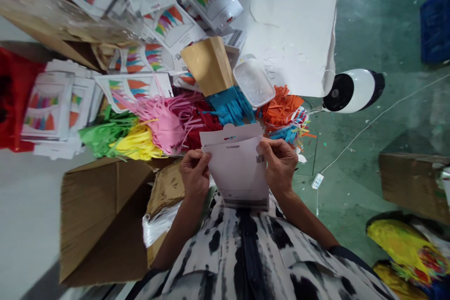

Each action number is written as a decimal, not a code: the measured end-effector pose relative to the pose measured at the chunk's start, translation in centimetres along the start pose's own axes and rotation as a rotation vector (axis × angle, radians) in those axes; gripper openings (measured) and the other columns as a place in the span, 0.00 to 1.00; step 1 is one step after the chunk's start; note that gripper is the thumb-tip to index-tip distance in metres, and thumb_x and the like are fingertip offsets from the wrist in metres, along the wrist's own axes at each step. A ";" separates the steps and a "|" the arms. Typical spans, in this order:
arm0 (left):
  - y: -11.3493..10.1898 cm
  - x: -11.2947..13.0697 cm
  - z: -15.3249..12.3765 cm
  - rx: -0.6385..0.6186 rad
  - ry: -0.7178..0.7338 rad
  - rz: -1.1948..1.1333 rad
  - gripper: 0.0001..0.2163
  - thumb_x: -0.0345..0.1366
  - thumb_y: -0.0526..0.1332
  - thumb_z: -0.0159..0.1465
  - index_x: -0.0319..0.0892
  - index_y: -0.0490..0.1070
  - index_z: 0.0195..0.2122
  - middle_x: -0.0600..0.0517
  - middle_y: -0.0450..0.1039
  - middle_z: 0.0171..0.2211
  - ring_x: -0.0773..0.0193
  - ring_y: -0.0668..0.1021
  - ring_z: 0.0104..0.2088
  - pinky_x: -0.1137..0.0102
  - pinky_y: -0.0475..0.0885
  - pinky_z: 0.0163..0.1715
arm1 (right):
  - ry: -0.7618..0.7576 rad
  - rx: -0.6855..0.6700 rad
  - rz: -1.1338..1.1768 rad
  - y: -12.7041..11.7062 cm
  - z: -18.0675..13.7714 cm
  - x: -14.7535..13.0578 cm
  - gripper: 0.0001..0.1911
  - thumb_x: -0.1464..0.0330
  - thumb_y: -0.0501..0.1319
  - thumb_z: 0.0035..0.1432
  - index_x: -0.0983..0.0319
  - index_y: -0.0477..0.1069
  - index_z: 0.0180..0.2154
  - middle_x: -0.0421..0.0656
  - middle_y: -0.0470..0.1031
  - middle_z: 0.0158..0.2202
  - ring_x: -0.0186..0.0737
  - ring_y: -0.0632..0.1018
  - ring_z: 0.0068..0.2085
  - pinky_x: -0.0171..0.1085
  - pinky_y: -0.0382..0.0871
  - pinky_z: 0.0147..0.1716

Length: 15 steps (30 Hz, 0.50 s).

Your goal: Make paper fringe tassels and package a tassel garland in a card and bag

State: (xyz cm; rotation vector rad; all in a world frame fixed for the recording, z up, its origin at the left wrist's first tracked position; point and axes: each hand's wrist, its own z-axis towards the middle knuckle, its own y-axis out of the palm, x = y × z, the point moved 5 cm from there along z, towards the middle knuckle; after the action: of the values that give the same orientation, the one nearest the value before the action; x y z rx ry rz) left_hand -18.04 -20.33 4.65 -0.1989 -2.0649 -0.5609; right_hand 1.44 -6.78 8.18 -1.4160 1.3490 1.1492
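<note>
White packet held in two bare hands above the lap, with its slotted top tab [228, 135] toward the paper tassels. The white packet [237, 173] lay between the hands, its lower end near the patterned garment [232, 239]. The left hand [196, 171] pinched its left edge between thumb and bent fingers; the right hand [281, 161] pinched the opposite edge in the same way. Whether the packet held anything could not be told. Because both grips sat high on the side edges, an uneven pull might have creased the card or torn it near the slots. A slackened left pinch might have let it drop toward the open carton [105, 215]. The tub [253, 83] stood close among the blue tassels [230, 105] and orange tassels [281, 108], so a forward sweep could have tipped it; loose strands of the pink tassels [172, 124] might have snagged on the tab.
</note>
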 end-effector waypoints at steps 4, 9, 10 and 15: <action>0.0 0.1 -0.2 0.045 0.078 0.017 0.22 0.38 0.83 0.43 0.40 0.69 0.24 0.57 0.73 0.28 0.75 0.73 0.25 0.81 0.66 0.22 | -0.040 0.023 -0.019 -0.1 0.1 0.0 0.11 0.59 0.75 0.57 0.58 0.80 0.33 0.40 0.84 0.33 0.36 0.82 0.34 0.38 0.77 0.38; 0.1 -0.3 -0.6 0.091 0.088 0.053 0.20 0.39 0.83 0.44 0.40 0.71 0.26 0.56 0.76 0.30 0.74 0.74 0.26 0.80 0.65 0.22 | 0.003 0.009 0.005 -0.5 0.6 0.8 0.13 0.59 0.75 0.56 0.59 0.77 0.33 0.37 0.80 0.29 0.32 0.77 0.28 0.33 0.73 0.31; 0.1 -0.3 -0.7 0.091 0.074 0.052 0.20 0.39 0.83 0.44 0.40 0.71 0.26 0.56 0.77 0.30 0.74 0.75 0.26 0.80 0.66 0.23 | 0.018 0.010 0.029 -0.6 0.8 1.0 0.13 0.59 0.76 0.55 0.59 0.77 0.34 0.36 0.79 0.29 0.31 0.77 0.28 0.33 0.72 0.30; 0.7 -0.4 -0.5 -0.017 -0.085 -0.018 0.21 0.36 0.82 0.46 0.44 0.76 0.37 0.61 0.75 0.25 0.76 0.73 0.22 0.81 0.67 0.23 | 0.069 -0.003 0.094 -1.1 1.2 1.3 0.19 0.63 0.76 0.54 0.56 0.80 0.47 0.34 0.79 0.29 0.30 0.77 0.28 0.31 0.73 0.31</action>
State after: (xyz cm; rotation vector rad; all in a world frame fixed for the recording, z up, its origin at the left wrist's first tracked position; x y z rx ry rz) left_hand -17.15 -19.87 4.73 -0.2180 -2.1465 -0.5896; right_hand 2.46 -5.84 6.59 -1.4191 1.4765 1.1722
